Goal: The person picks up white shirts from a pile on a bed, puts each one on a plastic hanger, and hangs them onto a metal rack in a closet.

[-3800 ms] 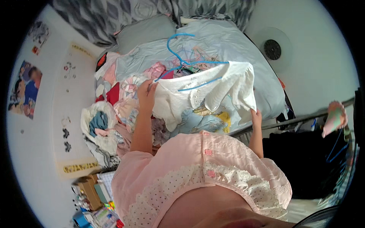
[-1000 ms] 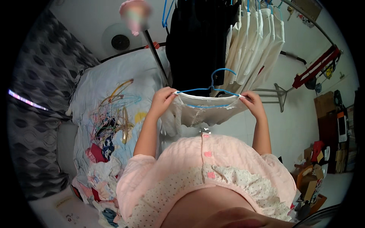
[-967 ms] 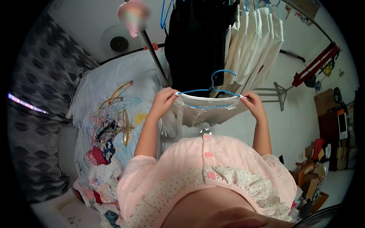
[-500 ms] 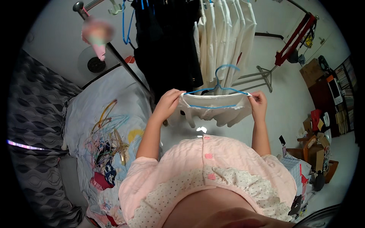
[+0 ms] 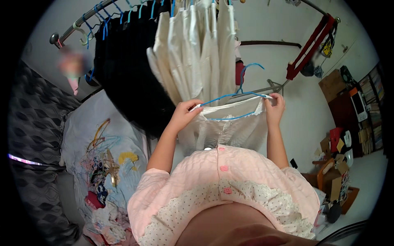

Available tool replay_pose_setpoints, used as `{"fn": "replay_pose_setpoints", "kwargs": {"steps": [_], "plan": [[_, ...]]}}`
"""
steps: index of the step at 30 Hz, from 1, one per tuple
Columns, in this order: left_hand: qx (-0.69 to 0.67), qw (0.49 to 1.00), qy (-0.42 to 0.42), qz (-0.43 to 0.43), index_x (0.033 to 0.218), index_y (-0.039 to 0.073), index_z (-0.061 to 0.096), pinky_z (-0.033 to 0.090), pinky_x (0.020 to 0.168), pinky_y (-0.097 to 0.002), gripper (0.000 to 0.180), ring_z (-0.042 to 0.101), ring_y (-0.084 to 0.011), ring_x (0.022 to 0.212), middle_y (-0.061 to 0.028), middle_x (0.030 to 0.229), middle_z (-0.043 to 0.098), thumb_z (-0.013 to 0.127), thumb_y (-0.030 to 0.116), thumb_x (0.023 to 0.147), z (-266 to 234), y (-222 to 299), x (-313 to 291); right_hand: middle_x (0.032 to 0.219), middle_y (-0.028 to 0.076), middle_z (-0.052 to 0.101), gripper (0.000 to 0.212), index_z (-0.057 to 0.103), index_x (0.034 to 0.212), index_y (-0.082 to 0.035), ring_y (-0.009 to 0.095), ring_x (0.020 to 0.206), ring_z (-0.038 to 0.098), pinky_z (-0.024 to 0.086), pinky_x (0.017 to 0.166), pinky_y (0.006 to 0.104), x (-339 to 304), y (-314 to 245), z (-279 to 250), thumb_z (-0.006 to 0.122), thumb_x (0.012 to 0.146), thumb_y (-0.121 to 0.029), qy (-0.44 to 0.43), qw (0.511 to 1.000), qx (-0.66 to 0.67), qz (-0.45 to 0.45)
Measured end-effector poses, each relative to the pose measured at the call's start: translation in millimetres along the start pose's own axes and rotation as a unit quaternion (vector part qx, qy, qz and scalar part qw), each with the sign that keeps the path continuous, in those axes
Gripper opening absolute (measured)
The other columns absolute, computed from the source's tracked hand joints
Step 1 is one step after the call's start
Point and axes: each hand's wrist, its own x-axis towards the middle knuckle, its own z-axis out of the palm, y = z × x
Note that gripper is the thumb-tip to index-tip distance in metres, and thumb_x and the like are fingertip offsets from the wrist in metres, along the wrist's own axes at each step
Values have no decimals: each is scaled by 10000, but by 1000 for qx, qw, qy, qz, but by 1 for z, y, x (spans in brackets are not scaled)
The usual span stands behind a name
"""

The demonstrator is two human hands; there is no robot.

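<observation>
A sheer white blouse [image 5: 223, 133] hangs on a blue hanger [image 5: 221, 97], held out in front of my chest. My left hand [image 5: 186, 115] pinches the blouse's left shoulder at the hanger's end. At the other shoulder, my right hand [image 5: 274, 108] has its fingers closed on the fabric and hanger. The hanger's hook points up and is attached to nothing. Just beyond it hang several cream-white garments [image 5: 197, 57], with black garments [image 5: 127, 69] to their left. The blouse's lower part is hidden behind my pink top [image 5: 193, 164].
A metal clothes rail [image 5: 67, 33] carries the garments on blue hangers. On the left, a bed [image 5: 76, 131] holds a tangle of hangers [image 5: 108, 164] and loose cloth. A dark red strap-like item [image 5: 308, 51] hangs at the far right, above boxes [image 5: 334, 84] and a bookshelf.
My view has shifted, so the rail and its garments sit further left and show more. The blouse now hangs more spread, its button front visible. Both hands keep their hold on its shoulders.
</observation>
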Motion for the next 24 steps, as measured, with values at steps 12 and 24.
{"fn": "replay_pose_setpoints", "kwargs": {"steps": [12,24], "plan": [[-342,933,99,-42,992,5,518,401,735,-219,207,516,-97,813,-33,884,559,491,66,797,113,43,97,786,-15,483,162,481,929,-43,42,681,433,373,640,180,69,47,4,545,780,-46,-261,886,363,119],[-353,933,-61,12,1068,66,424,391,673,-210,279,452,-73,785,-9,879,472,504,45,801,179,73,184,767,-8,464,287,443,921,-31,67,652,435,381,597,219,82,28,8,623,700,-69,-393,850,346,56]]}}
